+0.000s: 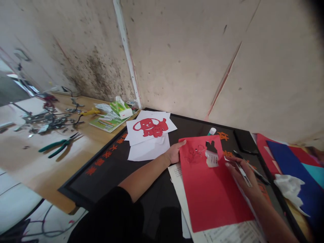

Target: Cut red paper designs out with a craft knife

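Red sheet: a red paper sheet (215, 192) sits on some printed pages (178, 177), on a black board (101, 172) with orange lettering.
Left grip: open, fingers spread flat, with the left hand (174, 152) resting on the sheet's left edge.
Right grip: fingers clamped together on a slim black-handled cutter (253, 171), maybe a craft knife or small scissors, hard to tell. The right hand (240, 177) is at the sheet's right edge.
Progress: a white patch with a black shape (212, 155) near the top looks worked on, while the thin sketched lines (193, 156) beside it look uncut.
Nearby: a red dog cut-out (150, 127) lies on white paper (149, 152), with a glue stick (212, 131) just past the sheet.
Rest: green pliers (59, 145) and a tissue box (120, 108) are on the wooden desk (50, 158), and blue paper (291, 162) is off right.
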`<state>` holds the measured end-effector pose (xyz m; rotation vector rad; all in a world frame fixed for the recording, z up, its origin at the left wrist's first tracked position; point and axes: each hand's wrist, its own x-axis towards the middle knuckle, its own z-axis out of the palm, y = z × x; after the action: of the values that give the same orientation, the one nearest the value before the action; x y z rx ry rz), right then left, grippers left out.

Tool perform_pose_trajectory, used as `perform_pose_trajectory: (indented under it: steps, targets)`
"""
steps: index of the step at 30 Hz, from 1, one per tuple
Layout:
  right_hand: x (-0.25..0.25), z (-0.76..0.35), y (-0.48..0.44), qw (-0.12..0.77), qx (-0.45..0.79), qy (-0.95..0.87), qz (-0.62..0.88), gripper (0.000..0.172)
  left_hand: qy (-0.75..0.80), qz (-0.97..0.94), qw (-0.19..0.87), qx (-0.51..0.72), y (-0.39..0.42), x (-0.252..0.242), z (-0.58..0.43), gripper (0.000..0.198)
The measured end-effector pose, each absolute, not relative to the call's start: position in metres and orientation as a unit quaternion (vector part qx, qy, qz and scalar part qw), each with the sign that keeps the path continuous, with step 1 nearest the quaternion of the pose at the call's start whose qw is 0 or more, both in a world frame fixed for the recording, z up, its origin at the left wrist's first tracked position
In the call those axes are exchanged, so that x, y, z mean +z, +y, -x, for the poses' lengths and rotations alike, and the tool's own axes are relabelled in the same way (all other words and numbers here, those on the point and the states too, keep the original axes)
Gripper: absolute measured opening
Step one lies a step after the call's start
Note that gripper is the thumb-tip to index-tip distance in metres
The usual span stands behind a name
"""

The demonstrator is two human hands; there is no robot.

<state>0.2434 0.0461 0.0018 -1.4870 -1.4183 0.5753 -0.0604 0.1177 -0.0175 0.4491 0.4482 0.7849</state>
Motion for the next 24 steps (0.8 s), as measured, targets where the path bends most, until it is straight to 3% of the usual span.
perform_pose_trajectory:
  steps: [3, 14, 24]
  targets:
    - [-0.012, -0.239, 0.057, 0.513, 0.3, -0.52, 0.613, 0.046, 0.22, -0.215, 0.875, 0.373, 0.12, -0.021, 0.06, 0.037]
    - [-0.03, -0.244, 0.061, 0.639, 0.323, -0.403, 0.57, 0.046, 0.221, -0.245, 0.863, 0.383, 0.116, -0.021, 0.06, 0.029]
    - [-0.03, -0.245, 0.063, 0.667, 0.382, -0.357, 0.532, 0.05, 0.219, -0.252, 0.859, 0.388, 0.114, -0.022, 0.06, 0.025]
